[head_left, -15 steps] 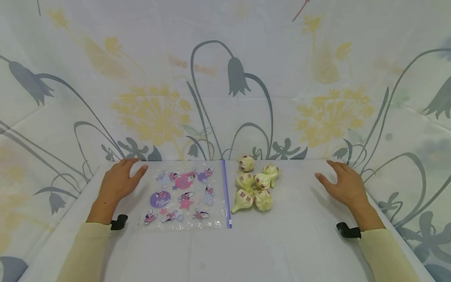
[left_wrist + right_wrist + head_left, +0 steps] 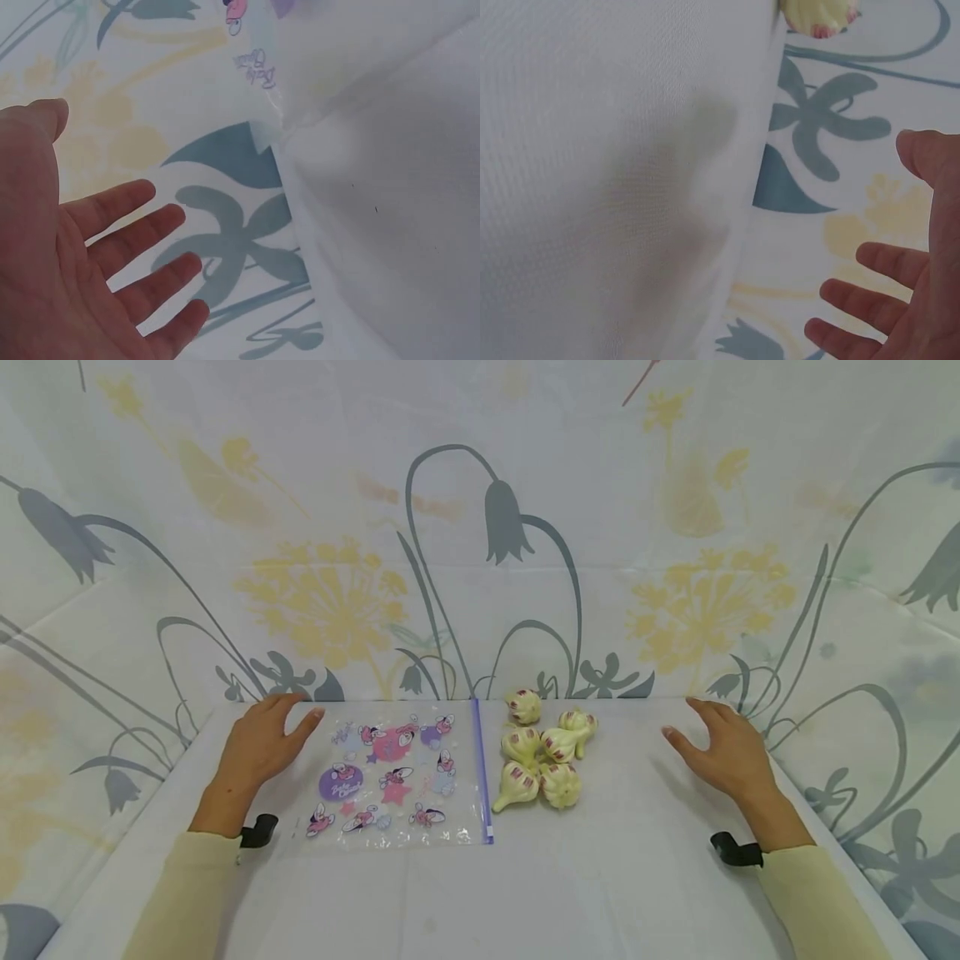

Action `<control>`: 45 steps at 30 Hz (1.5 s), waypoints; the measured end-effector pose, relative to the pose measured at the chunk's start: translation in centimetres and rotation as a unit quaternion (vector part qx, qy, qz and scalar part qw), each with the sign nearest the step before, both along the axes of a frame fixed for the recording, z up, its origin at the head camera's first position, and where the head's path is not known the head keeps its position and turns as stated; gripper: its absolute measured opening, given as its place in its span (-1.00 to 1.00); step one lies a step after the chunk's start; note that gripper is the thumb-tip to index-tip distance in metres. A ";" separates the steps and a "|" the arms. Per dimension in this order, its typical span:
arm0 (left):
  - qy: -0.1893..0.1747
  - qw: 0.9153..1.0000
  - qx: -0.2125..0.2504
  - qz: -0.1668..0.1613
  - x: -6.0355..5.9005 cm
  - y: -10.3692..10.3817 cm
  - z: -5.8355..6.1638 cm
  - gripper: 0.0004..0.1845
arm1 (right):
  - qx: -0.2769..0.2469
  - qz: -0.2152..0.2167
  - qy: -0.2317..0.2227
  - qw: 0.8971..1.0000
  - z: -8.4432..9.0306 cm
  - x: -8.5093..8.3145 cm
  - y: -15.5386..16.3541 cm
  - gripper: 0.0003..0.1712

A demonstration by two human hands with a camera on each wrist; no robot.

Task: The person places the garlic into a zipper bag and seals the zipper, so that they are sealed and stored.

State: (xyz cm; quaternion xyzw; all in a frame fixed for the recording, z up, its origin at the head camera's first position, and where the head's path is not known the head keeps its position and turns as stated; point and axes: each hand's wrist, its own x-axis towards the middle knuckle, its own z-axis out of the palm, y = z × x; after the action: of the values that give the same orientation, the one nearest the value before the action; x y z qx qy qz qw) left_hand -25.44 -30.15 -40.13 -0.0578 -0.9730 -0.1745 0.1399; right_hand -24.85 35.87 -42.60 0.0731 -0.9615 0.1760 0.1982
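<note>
Left grip point(image 2: 260, 742) flanks the printed bag point(image 2: 397, 774) at nine o'clock; garlic bulbs point(image 2: 561, 786) sit at three, right grip point(image 2: 725, 750) beyond!

- Bag point(image 2: 393, 772), at seven o'clock in the head view: clear, thin plastic film, smooth and glossy, with small bright glints and printed pictures on it.
- Zip strip point(image 2: 482, 772), along the bag's three o'clock edge: smooth purple plastic.
- Garlic bulbs point(image 2: 558, 746), at five o'clock: ridged, with a soft, faintly waxy look; real skin or plastic, I cannot tell.
- Worktop cover point(image 2: 637, 860), at six o'clock: matt white cloth, its fine weave showing in the right wrist view.
- Backdrop point(image 2: 525, 593), at twelve o'clock: matt printed cloth, lightly creased.
- Sleeves point(image 2: 183, 893), at eight and four o'clock: matt cloth.
</note>
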 end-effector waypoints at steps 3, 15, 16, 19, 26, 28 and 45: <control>-0.004 1.000 0.006 -0.006 0.0 0.3 0.2 -0.25 | 0.000 0.001 0.000 1.000 0.2 0.0 -0.3 -0.15; 0.007 1.000 0.006 -0.023 0.2 1.2 0.5 -0.25 | 0.002 0.006 0.001 1.000 0.6 0.4 -1.2 -0.16; 0.010 1.000 0.006 -0.024 0.2 1.3 0.5 -0.25 | 0.003 0.007 0.002 1.000 0.6 0.4 -1.3 -0.16; 0.015 0.999 0.006 -0.030 0.2 1.5 0.6 -0.25 | 0.005 0.010 0.003 1.000 0.6 0.4 -1.4 -0.15; 0.013 0.999 0.009 -0.044 0.3 1.9 0.9 -0.27 | 0.009 0.024 0.021 0.999 0.8 0.5 -2.0 -0.16; 0.010 0.999 0.008 -0.045 0.3 2.0 1.0 -0.27 | 0.009 0.028 0.027 0.999 0.9 0.6 -2.2 -0.17; -0.005 0.998 0.007 -0.059 0.6 3.2 1.4 -0.26 | 0.007 0.047 0.026 0.999 1.6 0.9 -3.2 -0.16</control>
State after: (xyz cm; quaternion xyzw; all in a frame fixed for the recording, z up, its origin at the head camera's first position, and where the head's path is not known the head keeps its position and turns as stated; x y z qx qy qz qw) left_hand -24.86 -26.98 -38.75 -0.1134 -0.9673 -0.1891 0.1253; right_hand -23.96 32.70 -41.03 0.1244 -0.9526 0.1762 0.2145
